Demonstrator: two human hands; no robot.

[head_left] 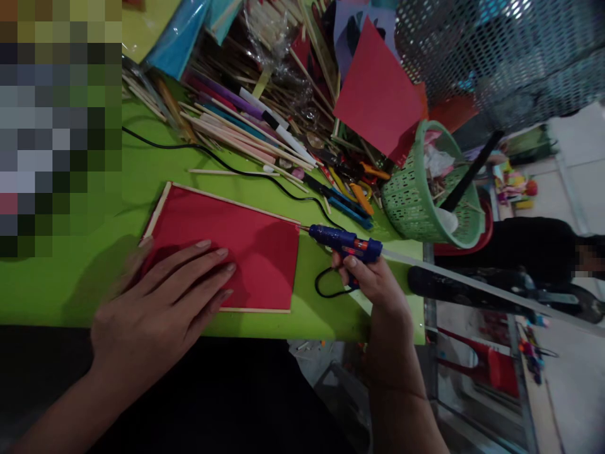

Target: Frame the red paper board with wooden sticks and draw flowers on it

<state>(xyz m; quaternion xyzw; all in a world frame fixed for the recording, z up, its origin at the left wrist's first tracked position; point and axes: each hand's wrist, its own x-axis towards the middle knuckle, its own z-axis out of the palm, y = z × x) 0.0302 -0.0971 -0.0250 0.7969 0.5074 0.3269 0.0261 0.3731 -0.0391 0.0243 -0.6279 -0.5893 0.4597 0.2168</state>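
A red rectangular sheet [265, 265] lies on the green table, with thin wooden sticks along its left, far and near edges. My left hand [165, 296] rests flat on the sheet's left part, fingers stretched out and slightly apart. In my right hand [368, 277] is a blue glue gun [345, 243], gripped by its handle. Its nozzle is at the sheet's far right corner, by the end of the far stick [231, 203]. A long pale glue stick [472, 280] sticks out of the gun's back. No stick shows along the sheet's right edge.
Loose wooden sticks [246, 135], markers and scissors [362, 195] crowd the far side of the green table [70, 296]. A green basket [401, 195] stands at the right, near red paper [378, 94]. A black cord [241, 172] runs across the table. Another person's dark-clothed limb [520, 243] shows at right.
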